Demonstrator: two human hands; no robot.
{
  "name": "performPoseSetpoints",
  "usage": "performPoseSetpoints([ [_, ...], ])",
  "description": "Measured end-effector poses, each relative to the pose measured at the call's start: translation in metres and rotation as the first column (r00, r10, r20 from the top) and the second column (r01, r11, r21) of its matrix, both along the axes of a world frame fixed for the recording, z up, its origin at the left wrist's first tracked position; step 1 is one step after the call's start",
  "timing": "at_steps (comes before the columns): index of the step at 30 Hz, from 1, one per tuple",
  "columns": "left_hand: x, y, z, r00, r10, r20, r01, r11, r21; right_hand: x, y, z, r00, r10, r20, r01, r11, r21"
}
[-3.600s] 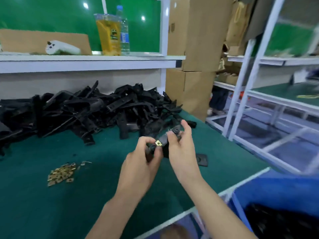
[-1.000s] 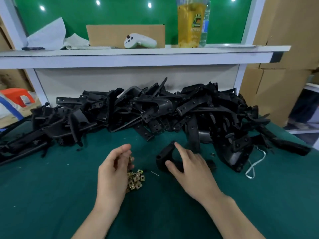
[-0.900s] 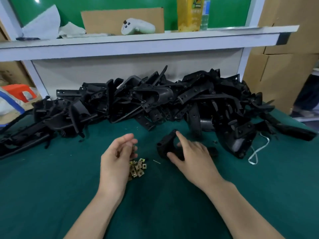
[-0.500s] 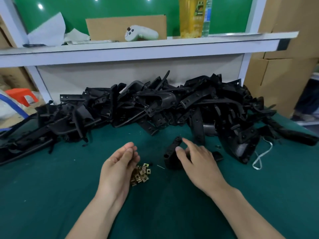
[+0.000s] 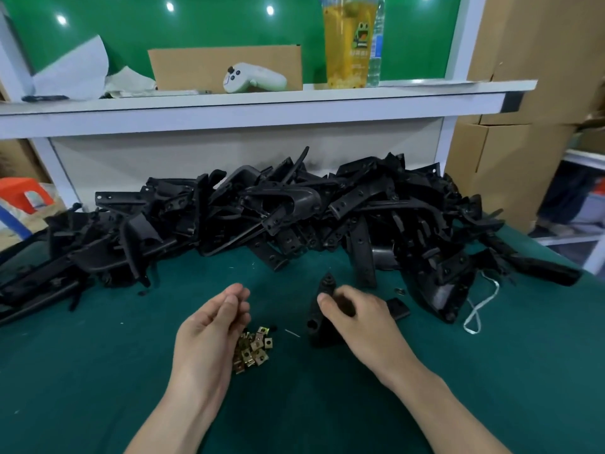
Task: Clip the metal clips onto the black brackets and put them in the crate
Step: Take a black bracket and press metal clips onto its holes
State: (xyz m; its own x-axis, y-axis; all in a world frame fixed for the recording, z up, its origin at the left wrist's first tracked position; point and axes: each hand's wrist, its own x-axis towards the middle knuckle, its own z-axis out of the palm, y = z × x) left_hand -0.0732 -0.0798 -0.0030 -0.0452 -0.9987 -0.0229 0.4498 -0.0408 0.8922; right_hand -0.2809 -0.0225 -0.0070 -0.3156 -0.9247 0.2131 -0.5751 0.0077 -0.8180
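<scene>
My right hand (image 5: 360, 319) grips a black bracket (image 5: 319, 317), thumb on its side, and holds it on end on the green mat. My left hand (image 5: 212, 326) hovers just left of a small heap of brass-coloured metal clips (image 5: 253, 345). Its fingers are bunched against the thumb as in a pinch, and whatever sits between them is hidden. A long pile of black brackets (image 5: 294, 217) fills the back of the table. The crate is out of view.
A small flat black piece (image 5: 397, 308) and a stray clip (image 5: 399, 290) lie right of my right hand, with a white string (image 5: 478, 306) further right. Above the pile runs a white shelf (image 5: 262, 106) bearing a controller (image 5: 252, 78) and a drink cup (image 5: 347, 40). Cardboard boxes (image 5: 523, 126) stand at right.
My right hand has closed round the bracket and tipped it up on end. My left hand, which had a small clip at its fingertips, has stayed over the clip heap.
</scene>
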Motion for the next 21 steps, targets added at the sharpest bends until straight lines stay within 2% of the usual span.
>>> performPoseSetpoints([
  [2, -0.001, -0.001, 0.001, 1.000, -0.002, -0.001, 0.002, 1.000, -0.003, 0.001, 0.002, 0.001, 0.998, 0.010, 0.062, -0.008, 0.999, -0.033],
  [14, -0.005, 0.005, 0.005, 0.991, -0.099, -0.093, 0.097, 0.995, -0.026, 0.004, 0.008, 0.004, 0.986, 0.064, 0.151, -0.042, 0.989, -0.145],
  [21, -0.005, 0.013, 0.009, 0.986, -0.168, 0.010, 0.168, 0.985, -0.050, 0.006, 0.009, 0.004, 0.984, 0.095, 0.153, -0.072, 0.986, -0.152],
])
